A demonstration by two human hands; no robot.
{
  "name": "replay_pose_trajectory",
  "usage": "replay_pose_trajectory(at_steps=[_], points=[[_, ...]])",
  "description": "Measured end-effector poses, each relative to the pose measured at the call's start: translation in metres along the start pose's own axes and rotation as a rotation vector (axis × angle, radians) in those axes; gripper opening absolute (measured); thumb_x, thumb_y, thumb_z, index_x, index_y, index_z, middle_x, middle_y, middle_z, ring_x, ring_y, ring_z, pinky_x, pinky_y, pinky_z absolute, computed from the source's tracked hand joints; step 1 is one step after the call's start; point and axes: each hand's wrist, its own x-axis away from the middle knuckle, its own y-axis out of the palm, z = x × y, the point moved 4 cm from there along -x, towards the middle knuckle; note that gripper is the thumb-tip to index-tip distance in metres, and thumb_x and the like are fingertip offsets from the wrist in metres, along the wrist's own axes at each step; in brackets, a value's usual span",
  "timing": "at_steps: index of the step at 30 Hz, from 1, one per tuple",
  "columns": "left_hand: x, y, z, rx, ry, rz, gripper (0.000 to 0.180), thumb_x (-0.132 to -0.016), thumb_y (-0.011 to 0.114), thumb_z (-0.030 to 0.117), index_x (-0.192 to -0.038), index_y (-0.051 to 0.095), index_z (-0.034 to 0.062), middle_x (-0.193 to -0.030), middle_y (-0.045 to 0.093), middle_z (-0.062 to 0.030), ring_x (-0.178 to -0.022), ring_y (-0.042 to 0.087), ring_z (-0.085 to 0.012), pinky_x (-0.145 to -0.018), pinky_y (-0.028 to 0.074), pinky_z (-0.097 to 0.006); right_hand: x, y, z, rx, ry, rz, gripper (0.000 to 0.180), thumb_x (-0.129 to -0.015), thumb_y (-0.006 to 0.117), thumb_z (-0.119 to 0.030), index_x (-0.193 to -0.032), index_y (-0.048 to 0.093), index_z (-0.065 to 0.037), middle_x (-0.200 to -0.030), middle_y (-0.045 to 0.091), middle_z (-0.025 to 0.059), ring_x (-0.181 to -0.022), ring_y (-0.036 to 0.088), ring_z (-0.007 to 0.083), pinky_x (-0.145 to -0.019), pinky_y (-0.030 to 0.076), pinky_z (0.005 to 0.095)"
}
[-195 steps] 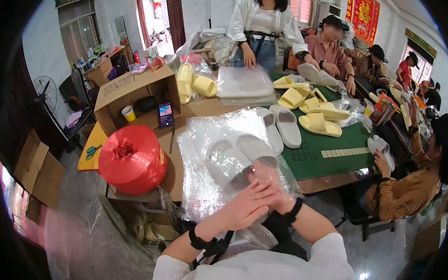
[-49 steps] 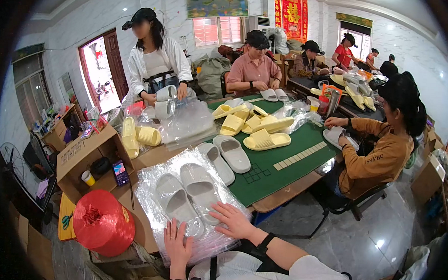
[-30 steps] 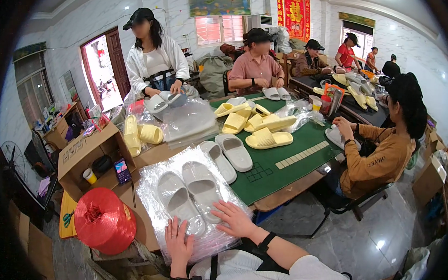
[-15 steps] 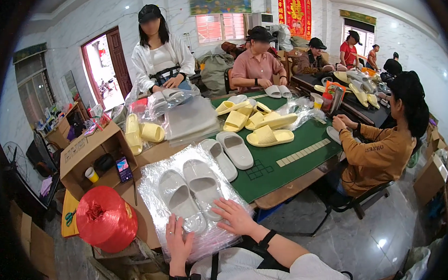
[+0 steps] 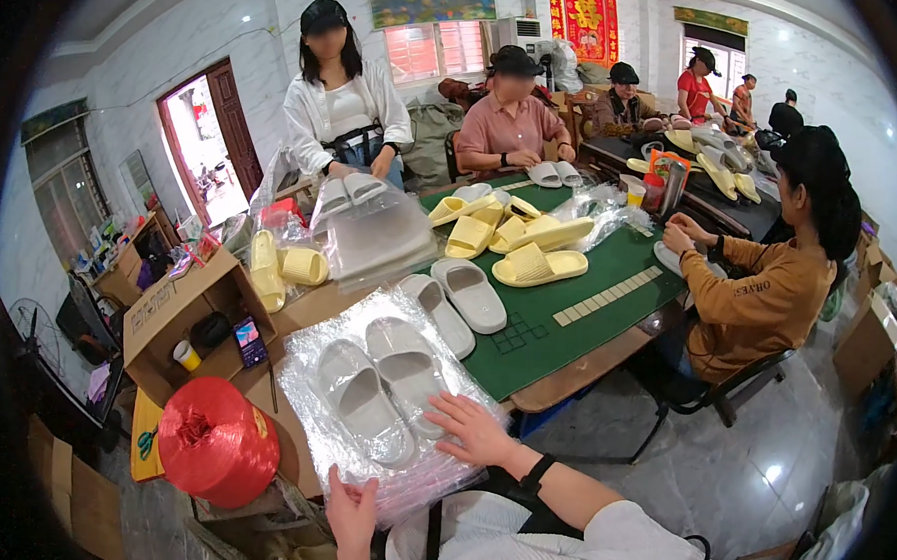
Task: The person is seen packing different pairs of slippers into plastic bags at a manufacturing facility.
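Observation:
A pair of grey slide slippers (image 5: 368,407) lies inside a clear plastic bag (image 5: 304,369), on top of a stack of similar bags at the table's near edge. My right hand (image 5: 474,429) rests flat on the bag beside the heel of the right slipper, fingers spread. At the stack's lower left corner is my left hand (image 5: 351,508), its thumb and forefinger apart by the plastic edge. Just beyond the bag, two loose grey slippers (image 5: 468,294) sit side by side, without a bag.
To the left stand a large red twine roll (image 5: 218,440) and a cardboard box (image 5: 187,314) holding a phone (image 5: 250,341) and a cup. Yellow slippers (image 5: 539,266) lie on the green table mat (image 5: 535,359). Several co-workers sit or stand around the tables.
My left hand has slid from the bag's lower part, near the slipper heel, down and left to the corner. My right hand stays about where it was. The standing co-worker has straightened up.

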Motion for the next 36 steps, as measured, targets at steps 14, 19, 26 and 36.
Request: replay_pose_trajectory(at_steps=[14, 19, 26, 36], points=[[0.006, 0.048, -0.002, 0.915, -0.100, -0.305, 0.079, -0.098, 0.062, 0.008, -0.158, 0.012, 0.0040, -0.111, 0.064, -0.0164, -0.101, 0.065, -0.0216, -0.084, 0.054, -0.032, 0.001, 0.004, 0.004, -0.049, 0.007, -0.020, 0.060, -0.094, 0.064, -0.037, -0.147, 0.047, -0.014, -0.158, 0.038, 0.0132, -0.144, 0.036, 0.0358, -0.116, 0.031, 0.0504], [0.019, 0.062, 0.015, 1.121, -0.081, -0.022, 0.070, -0.096, 0.063, 0.005, -0.151, 0.020, 0.0098, -0.116, 0.055, -0.0136, -0.112, 0.057, -0.0238, -0.096, 0.049, -0.033, 0.000, 0.004, 0.004, -0.050, 0.016, -0.007, 0.061, -0.092, 0.065, -0.035, -0.147, 0.047, -0.015, -0.158, 0.038, 0.0132, -0.144, 0.037, 0.0366, -0.116, 0.032, 0.0491], [-0.002, 0.067, 0.026, 1.388, -0.200, -0.011, 0.050, -0.098, 0.061, 0.009, -0.138, 0.031, 0.0118, -0.122, 0.052, -0.0150, -0.112, 0.058, -0.0270, -0.098, 0.051, -0.036, 0.000, 0.003, 0.006, -0.090, 0.013, 0.020, 0.063, -0.092, 0.066, -0.035, -0.148, 0.046, -0.016, -0.158, 0.038, 0.0141, -0.145, 0.035, 0.0369, -0.117, 0.031, 0.0488], [-0.038, 0.041, 0.062, 0.447, -0.083, -0.422, 0.047, -0.091, 0.072, 0.034, -0.113, 0.058, -0.0059, -0.086, 0.069, -0.0128, -0.076, 0.069, -0.0198, -0.069, 0.055, -0.032, 0.001, 0.002, 0.008, -0.108, 0.022, 0.023, 0.065, -0.090, 0.068, -0.032, -0.149, 0.046, -0.018, -0.158, 0.039, 0.0136, -0.144, 0.036, 0.0366, -0.117, 0.031, 0.0480]])
